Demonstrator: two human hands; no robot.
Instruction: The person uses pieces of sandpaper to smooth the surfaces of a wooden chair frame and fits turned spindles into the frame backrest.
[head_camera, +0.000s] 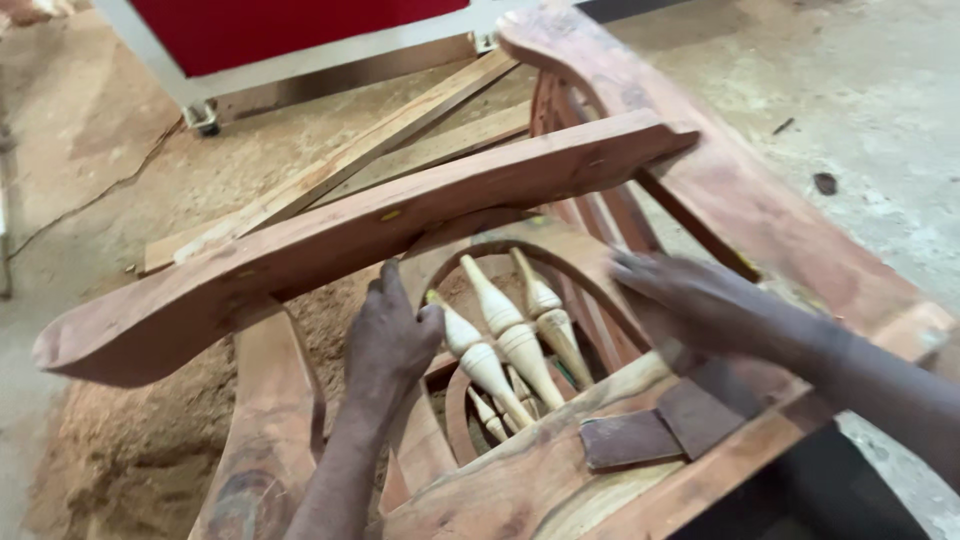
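A reddish wooden chair frame (330, 240) lies on its side on the floor, with a curved armrest across the middle. My left hand (390, 335) grips a curved inner rail beside pale turned spindles (500, 345) set in an arched opening. My right hand (700, 300), blurred, lies flat with fingers spread on the arched wooden piece (590, 260). A dark piece of sandpaper (670, 425) rests on the lower rail just below my right wrist.
Sawdust (130, 450) is heaped on the concrete floor at the left. Loose wooden planks (370, 140) lie behind the frame. A red-and-white cabinet on casters (250, 50) stands at the top. Bare concrete (850, 90) lies to the right.
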